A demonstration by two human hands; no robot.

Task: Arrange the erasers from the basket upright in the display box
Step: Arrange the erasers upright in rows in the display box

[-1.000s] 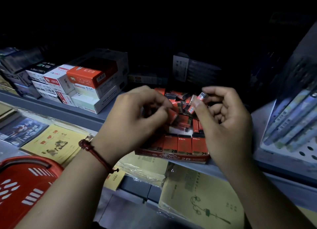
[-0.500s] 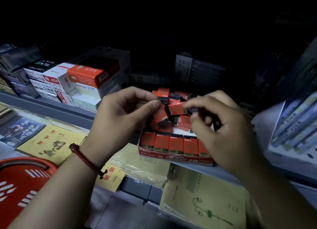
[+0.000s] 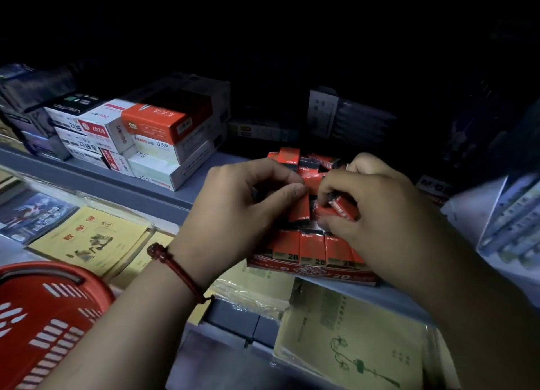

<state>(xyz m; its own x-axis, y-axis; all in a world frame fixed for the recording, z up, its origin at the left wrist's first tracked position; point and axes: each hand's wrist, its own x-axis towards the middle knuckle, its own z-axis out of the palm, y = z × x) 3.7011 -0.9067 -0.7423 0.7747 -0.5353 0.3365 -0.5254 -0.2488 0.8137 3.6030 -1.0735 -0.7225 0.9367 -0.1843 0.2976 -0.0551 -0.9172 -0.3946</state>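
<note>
While both hands work over the display box, which sits at the front edge of a grey shelf, the left hand pinches one red eraser between thumb and forefinger, holding it nearly upright just above the box's front row. The right hand has its grip clenched on another eraser, tilted, touching the loose pile that lies jumbled at the rear of the box. Along the box's front wall a row of erasers stands upright, faces marked 2B (four are countable; the right hand covers the rest). Left of the box and well apart, on the same shelf, stand stacked white and orange cartons. Below the box lie yellow notebooks, some in plastic wrap. Far left of the box and lower, the red basket shows only its rim and slotted wall; its contents cannot be seen. A red cord bracelet circles the left wrist.
</note>
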